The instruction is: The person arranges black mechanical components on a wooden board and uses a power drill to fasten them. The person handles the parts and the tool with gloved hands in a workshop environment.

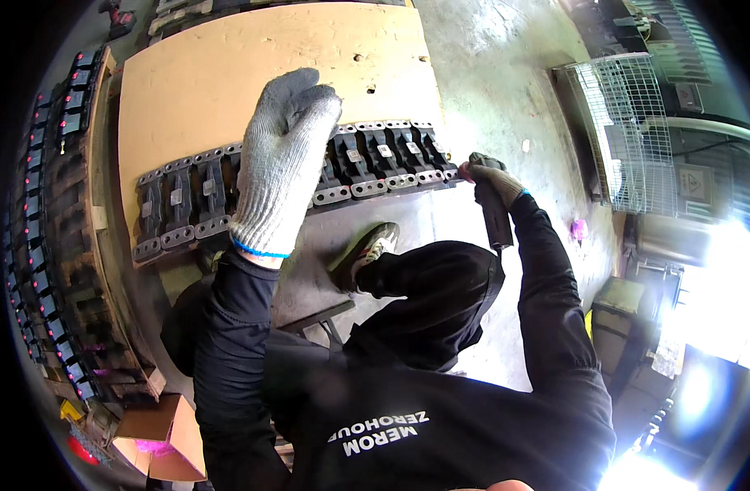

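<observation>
My left hand [286, 155], in a white knitted glove with a grey coating, is raised over a row of dark metal link-like blocks [354, 155]. Its fingers are slightly bent, with a gap at the thumb, and nothing shows in it. The blocks stand side by side on a tan board [268, 49], their grey ends pierced with holes. Part of the row is hidden behind this hand. At the row's right end, my gloved right hand [499, 178] is closed around a dark handheld tool [495, 217]; its exact kind is unclear. A reddish spot shows near the tool's tip.
Wooden pallets [97, 204] on the left carry long rows of similar dark blocks with red marks. An open cardboard box [166, 442] sits at the lower left. A wire mesh basket [629, 131] stands to the right. A red-and-black cordless drill [119, 20] lies at the far left.
</observation>
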The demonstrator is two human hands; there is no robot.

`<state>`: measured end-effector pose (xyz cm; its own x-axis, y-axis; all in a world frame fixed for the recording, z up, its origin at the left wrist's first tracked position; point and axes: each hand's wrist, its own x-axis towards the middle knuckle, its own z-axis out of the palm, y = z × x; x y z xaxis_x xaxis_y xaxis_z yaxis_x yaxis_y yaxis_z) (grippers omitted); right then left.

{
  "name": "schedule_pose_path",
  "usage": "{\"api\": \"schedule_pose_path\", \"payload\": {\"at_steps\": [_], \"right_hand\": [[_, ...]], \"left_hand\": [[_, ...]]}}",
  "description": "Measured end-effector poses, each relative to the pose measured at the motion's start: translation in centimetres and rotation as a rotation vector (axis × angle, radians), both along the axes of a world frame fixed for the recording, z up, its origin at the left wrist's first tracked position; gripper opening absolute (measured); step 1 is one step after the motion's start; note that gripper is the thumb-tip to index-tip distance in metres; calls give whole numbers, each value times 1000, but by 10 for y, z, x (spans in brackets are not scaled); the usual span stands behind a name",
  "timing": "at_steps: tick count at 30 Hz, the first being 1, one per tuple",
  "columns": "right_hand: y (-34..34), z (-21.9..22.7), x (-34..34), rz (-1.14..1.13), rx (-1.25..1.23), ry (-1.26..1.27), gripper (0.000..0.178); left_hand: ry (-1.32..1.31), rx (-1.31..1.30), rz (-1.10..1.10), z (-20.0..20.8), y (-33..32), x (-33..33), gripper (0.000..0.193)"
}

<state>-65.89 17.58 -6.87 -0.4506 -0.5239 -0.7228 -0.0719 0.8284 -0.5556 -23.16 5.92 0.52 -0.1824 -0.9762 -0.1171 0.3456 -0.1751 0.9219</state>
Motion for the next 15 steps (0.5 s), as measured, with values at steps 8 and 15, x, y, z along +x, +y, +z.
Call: {"api": "schedule_pose_path", "payload": {"at_steps": [8,15], "right_hand": [[1,-2,0,-15,2,-29,56],[3,-4,-22,-45,29,46,57]], "left_hand": [[9,15,-4,2,1,1,35],[44,-21,-14,-2,-1,4,43]]}}
